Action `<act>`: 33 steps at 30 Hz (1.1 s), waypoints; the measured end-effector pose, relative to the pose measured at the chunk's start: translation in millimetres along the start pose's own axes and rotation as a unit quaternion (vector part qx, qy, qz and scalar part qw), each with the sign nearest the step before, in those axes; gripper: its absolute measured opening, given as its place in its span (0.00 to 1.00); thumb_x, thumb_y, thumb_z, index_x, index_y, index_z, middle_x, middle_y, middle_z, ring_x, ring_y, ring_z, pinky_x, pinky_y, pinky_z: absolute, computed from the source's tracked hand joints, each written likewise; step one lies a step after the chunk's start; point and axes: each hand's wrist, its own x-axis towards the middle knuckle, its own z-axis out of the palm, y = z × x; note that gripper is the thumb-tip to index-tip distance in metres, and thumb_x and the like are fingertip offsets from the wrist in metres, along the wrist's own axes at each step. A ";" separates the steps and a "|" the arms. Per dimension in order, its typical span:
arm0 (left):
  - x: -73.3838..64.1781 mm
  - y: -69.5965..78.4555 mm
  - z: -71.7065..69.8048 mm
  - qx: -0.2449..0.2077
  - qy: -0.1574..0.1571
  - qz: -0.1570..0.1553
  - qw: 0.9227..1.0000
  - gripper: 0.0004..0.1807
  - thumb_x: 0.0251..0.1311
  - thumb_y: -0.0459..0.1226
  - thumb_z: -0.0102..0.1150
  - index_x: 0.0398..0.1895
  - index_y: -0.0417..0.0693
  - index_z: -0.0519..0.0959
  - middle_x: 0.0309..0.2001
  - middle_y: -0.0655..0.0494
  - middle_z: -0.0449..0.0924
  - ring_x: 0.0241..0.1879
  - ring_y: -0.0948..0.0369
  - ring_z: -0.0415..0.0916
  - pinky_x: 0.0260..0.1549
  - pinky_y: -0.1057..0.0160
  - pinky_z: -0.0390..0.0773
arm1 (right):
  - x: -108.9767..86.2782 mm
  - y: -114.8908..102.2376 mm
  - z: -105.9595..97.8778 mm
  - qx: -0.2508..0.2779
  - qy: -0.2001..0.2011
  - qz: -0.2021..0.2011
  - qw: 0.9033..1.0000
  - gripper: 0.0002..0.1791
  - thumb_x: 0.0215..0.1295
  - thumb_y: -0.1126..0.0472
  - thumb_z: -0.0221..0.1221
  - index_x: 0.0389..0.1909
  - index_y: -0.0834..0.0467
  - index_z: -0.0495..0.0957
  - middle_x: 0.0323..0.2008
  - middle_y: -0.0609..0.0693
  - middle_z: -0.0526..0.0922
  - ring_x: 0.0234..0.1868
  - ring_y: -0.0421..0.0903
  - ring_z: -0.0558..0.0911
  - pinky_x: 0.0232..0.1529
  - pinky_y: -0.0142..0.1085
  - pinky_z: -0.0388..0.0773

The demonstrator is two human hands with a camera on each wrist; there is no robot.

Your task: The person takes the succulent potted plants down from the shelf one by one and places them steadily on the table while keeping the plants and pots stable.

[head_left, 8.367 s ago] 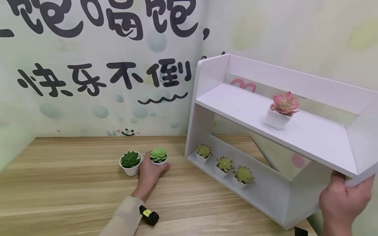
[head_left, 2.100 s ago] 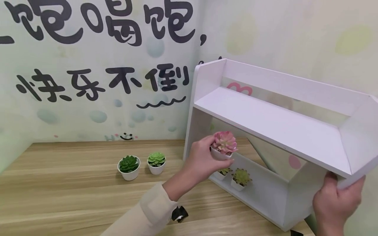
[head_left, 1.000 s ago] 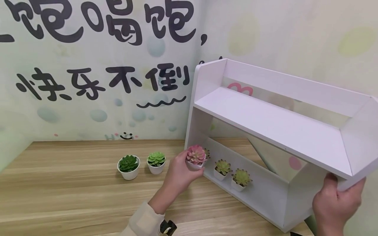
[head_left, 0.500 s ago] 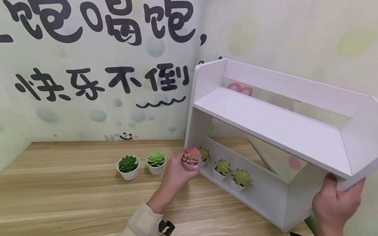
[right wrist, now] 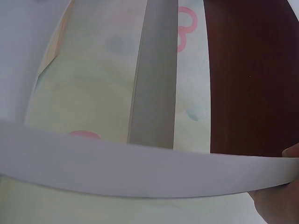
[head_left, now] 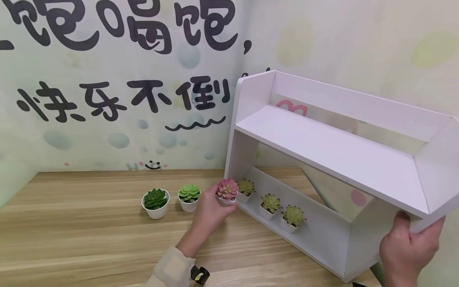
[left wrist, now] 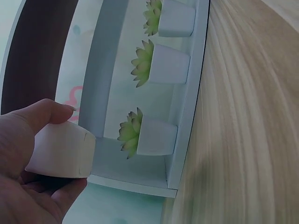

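Note:
My left hand (head_left: 211,209) holds a pink potted succulent (head_left: 227,189) by its white pot, thumb on one side and fingers on the other. In the left wrist view the square pot (left wrist: 63,151) shows between thumb and fingers. It is in front of the left end of a white two-tier shelf (head_left: 322,147). On the right, my right hand (head_left: 410,247) grips the shelf's end panel just below the upper board; in the right wrist view only part of that hand (right wrist: 278,200) shows at the panel's edge. Three yellow-green potted succulents (head_left: 270,205) stand in a row on the lower board.
A dark green potted succulent (head_left: 155,203) and a light green one (head_left: 189,197) stand left of my left hand on the wooden table (head_left: 89,227). Behind the table hangs a printed wall covering (head_left: 118,155). The shelf stands angled at the table's right side.
The pink succulent, earlier on the upper board, is now in my left hand and has moved left and down past the lower row. Before that, the left hand was at the light green succulent.

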 end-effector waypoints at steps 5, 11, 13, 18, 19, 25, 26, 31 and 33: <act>1.2 -2.2 -1.5 -0.008 0.002 0.000 1.000 0.33 0.41 0.34 0.78 0.56 0.38 0.80 0.52 0.42 0.86 0.55 0.49 0.83 0.59 0.49 0.81 | 1.2 0.1 0.4 -0.006 0.001 0.002 1.000 0.26 0.70 0.64 0.49 0.67 0.43 0.70 0.55 0.28 0.79 0.51 0.31 0.77 0.57 0.25 0.70; 3.4 -5.0 -0.8 -0.010 0.008 -0.009 1.000 0.36 0.41 0.34 0.80 0.58 0.36 0.79 0.55 0.40 0.84 0.58 0.47 0.82 0.61 0.48 0.79 | 0.1 0.8 1.2 0.007 0.013 0.001 1.000 0.27 0.68 0.64 0.50 0.66 0.43 0.72 0.51 0.28 0.80 0.47 0.30 0.76 0.52 0.24 0.68; 4.2 -7.0 -0.1 -0.008 0.008 -0.010 1.000 0.36 0.41 0.34 0.80 0.59 0.36 0.78 0.55 0.40 0.84 0.58 0.47 0.81 0.62 0.48 0.78 | -0.2 0.8 1.5 0.013 0.017 0.004 1.000 0.27 0.68 0.65 0.50 0.65 0.43 0.73 0.50 0.28 0.80 0.46 0.31 0.76 0.51 0.24 0.67; 5.8 -14.4 2.6 -0.017 0.004 -0.012 1.000 0.37 0.41 0.33 0.80 0.60 0.37 0.77 0.57 0.40 0.83 0.60 0.47 0.80 0.64 0.48 0.77 | -0.7 0.9 2.3 0.016 0.021 0.004 1.000 0.27 0.67 0.65 0.51 0.65 0.43 0.73 0.48 0.27 0.80 0.45 0.30 0.76 0.51 0.23 0.66; 6.2 -15.8 3.5 -0.017 0.003 -0.013 1.000 0.38 0.41 0.33 0.81 0.60 0.36 0.77 0.57 0.40 0.83 0.60 0.47 0.79 0.64 0.48 0.77 | -0.8 1.0 2.2 0.017 0.020 0.002 1.000 0.27 0.67 0.65 0.51 0.65 0.43 0.73 0.49 0.27 0.80 0.46 0.30 0.76 0.51 0.23 0.67; 10.1 -23.0 6.0 -0.026 -0.003 -0.047 0.999 0.39 0.43 0.35 0.81 0.61 0.38 0.75 0.58 0.41 0.82 0.61 0.47 0.79 0.64 0.47 0.77 | -0.9 1.7 2.6 0.033 0.022 0.001 0.999 0.27 0.67 0.66 0.51 0.65 0.43 0.73 0.50 0.30 0.81 0.47 0.32 0.77 0.51 0.24 0.68; 10.6 -24.2 6.3 -0.029 -0.004 -0.054 0.998 0.38 0.43 0.35 0.81 0.61 0.39 0.75 0.57 0.41 0.82 0.61 0.47 0.79 0.64 0.46 0.77 | -0.8 1.8 2.7 0.034 0.021 0.000 0.999 0.27 0.67 0.66 0.51 0.65 0.43 0.73 0.50 0.30 0.81 0.47 0.32 0.77 0.52 0.24 0.69; 13.0 -29.7 8.7 -0.035 -0.005 -0.067 0.997 0.39 0.42 0.34 0.81 0.61 0.39 0.74 0.56 0.41 0.83 0.60 0.47 0.79 0.64 0.47 0.76 | -1.0 2.2 2.8 0.032 0.017 -0.002 0.999 0.27 0.67 0.66 0.51 0.66 0.44 0.73 0.51 0.30 0.81 0.47 0.32 0.77 0.52 0.25 0.69; 13.4 -31.7 10.2 -0.029 -0.006 -0.063 0.998 0.39 0.42 0.34 0.81 0.61 0.37 0.74 0.56 0.40 0.82 0.60 0.46 0.79 0.64 0.46 0.76 | -1.4 2.2 2.6 0.028 0.016 -0.003 0.999 0.27 0.67 0.66 0.51 0.66 0.44 0.73 0.51 0.30 0.80 0.47 0.32 0.77 0.52 0.24 0.69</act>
